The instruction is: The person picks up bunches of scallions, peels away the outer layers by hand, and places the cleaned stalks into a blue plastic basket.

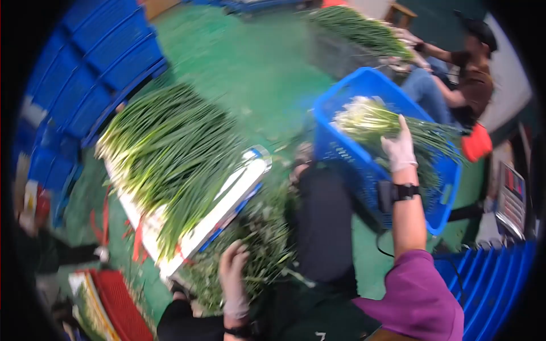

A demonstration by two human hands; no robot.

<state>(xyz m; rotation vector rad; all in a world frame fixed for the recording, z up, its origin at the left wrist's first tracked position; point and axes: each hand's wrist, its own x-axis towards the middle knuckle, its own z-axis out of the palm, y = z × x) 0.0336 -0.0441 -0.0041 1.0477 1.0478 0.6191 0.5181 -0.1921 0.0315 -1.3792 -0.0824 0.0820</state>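
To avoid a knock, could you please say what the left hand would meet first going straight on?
The left hand would likely meet the loose greens first, though depth is unclear.

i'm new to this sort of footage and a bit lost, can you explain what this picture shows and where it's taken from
There is no machine here: a person is working with two gloved hands. The single picture comes from a camera worn on their head, looking forward and down, so the view is round and curved.

On the white board lies a large pile of green onions. The right hand is on a bunch of green onions in the blue basket; blur hides how firmly it grips. The left hand looks empty, fingers loosely curled.
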